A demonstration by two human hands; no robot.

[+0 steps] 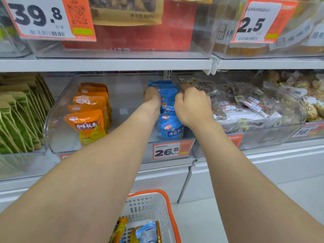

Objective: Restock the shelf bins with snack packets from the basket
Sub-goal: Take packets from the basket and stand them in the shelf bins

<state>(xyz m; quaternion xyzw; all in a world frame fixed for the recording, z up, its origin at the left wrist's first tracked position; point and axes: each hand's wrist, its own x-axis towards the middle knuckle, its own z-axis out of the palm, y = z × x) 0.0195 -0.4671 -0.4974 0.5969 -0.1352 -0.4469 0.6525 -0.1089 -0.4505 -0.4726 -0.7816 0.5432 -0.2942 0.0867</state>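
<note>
Flanking blue packets (171, 128) in bin (57, 111): L hand (152, 98), R hand (192, 106), grips unclear; orange packets (87, 124) left, basket (169, 200) below.

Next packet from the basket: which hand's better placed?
Left, probably. The basket sits under the left forearm. The right hand is curled on the blue packets, holding the row, while the left hand seems only to rest against their side.

Price tag 39.8 (43, 18) and price tag 2.5 (259, 21) are hung up top; price tag 26.8 (171, 151) is clipped below white shelf edge (105, 64).
</note>
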